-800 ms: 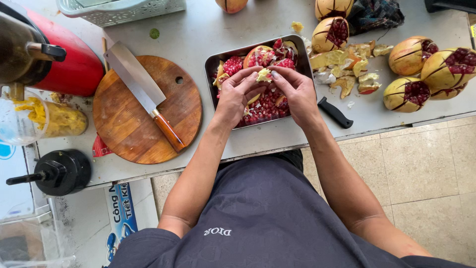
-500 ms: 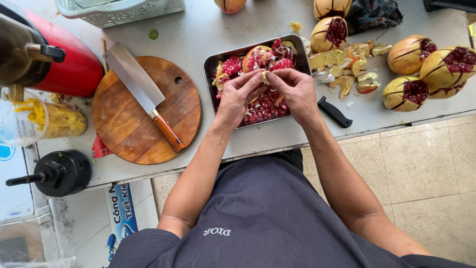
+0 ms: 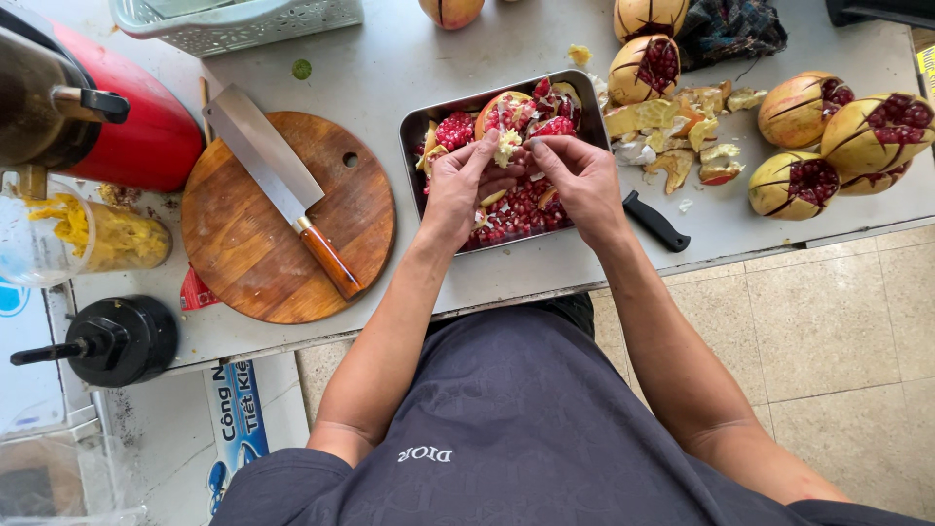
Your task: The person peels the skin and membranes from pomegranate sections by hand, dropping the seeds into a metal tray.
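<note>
A small pale pomegranate piece (image 3: 505,146), light, crumbly, likely slippery with juice, is pinched at its edges by left hand (image 3: 460,185) and right hand (image 3: 582,177) above a steel tray (image 3: 413,125) near the tabletop's front edge; cleaver (image 3: 276,183) lies left.

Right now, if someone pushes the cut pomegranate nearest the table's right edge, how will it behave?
The cut pomegranate looks round, so it would probably roll. Its opened top shows loose red seeds, which may spill. It lies near the table edge, so it could perhaps fall.
</note>
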